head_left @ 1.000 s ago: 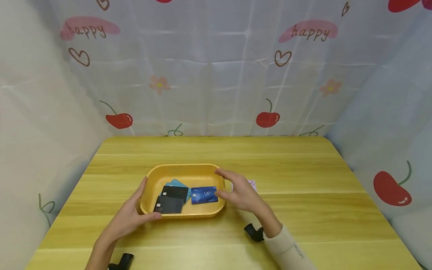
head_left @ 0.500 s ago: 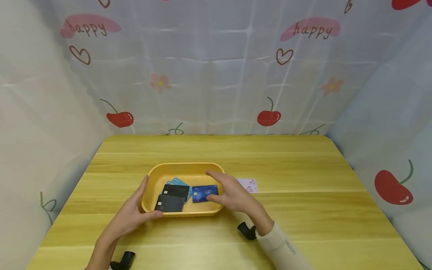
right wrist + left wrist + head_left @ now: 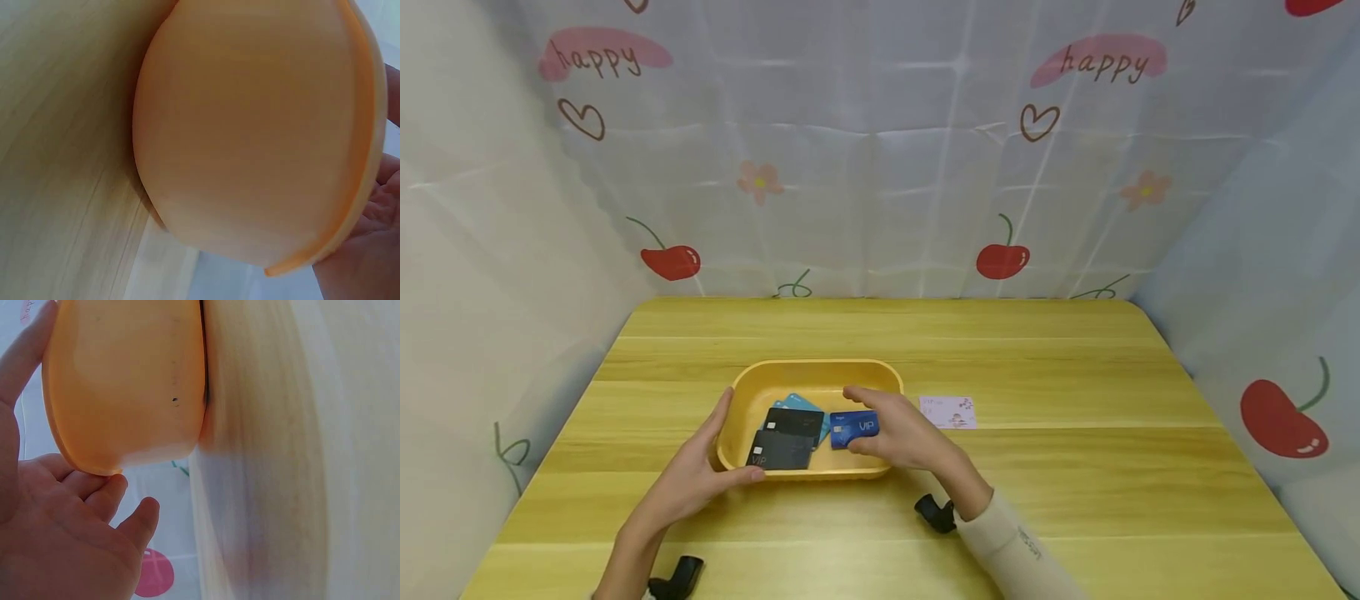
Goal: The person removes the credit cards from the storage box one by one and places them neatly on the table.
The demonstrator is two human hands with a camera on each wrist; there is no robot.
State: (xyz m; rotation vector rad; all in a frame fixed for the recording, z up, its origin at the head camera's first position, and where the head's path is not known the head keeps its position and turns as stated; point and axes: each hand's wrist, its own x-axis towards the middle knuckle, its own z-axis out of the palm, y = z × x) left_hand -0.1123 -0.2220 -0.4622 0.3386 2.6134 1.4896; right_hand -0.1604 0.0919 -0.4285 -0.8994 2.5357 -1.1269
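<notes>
A yellow oblong plastic tray [image 3: 808, 475] stands on the table in the head view. Inside it, two black cards [image 3: 778, 452] overlap light blue cards [image 3: 803, 403] at the left, and a dark blue VIP card [image 3: 850, 428] lies at the right. My left hand [image 3: 692, 477] holds the tray's left end, thumb at the front rim and fingers along the side. My right hand [image 3: 902, 432] reaches over the right rim, thumb and fingers spread above the blue card and covering its right end. In the right wrist view, the tray's outer wall [image 3: 250, 125] hides most of that hand.
A pale pink-and-white card [image 3: 947, 412] lies on the wooden table [image 3: 1075, 467] right of the tray. Black wrist-worn devices [image 3: 934, 513] sit below both wrists. A printed curtain [image 3: 865, 208] hangs behind the table and along its sides.
My right hand has moved left, from the tray's right rim to over the blue card, uncovering the pale card on the table. My left hand stays at the tray's left end.
</notes>
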